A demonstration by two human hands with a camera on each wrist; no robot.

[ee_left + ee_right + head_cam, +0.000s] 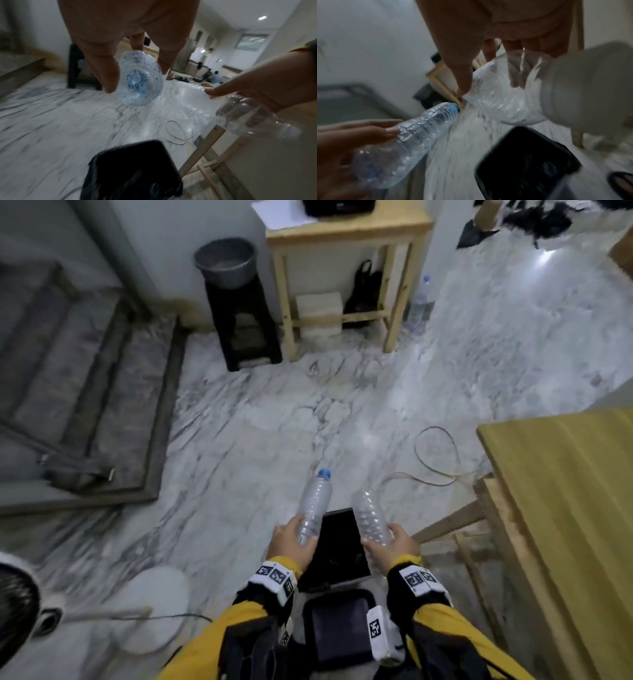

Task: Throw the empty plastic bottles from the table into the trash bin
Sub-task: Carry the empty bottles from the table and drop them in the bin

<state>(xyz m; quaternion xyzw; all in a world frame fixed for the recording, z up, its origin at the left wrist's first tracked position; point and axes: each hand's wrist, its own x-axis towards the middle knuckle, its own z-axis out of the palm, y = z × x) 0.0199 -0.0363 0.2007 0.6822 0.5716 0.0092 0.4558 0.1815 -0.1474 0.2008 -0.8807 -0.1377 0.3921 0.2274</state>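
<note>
My left hand grips capped bottle, right hand grips uncapped bottle, both over open bin. Drop pending; bottles remaining on table unknown.

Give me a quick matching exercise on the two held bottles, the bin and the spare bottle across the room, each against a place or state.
Things:
1. blue-capped bottle
2. capless bottle
3. black trash bin
4. full bottle

Places or states:
A. standing on the floor beside the far wooden table
B. on the floor below both hands
C. held by the left hand
D. held by the right hand

Pairs: 1-C, 2-D, 3-B, 4-A
</note>
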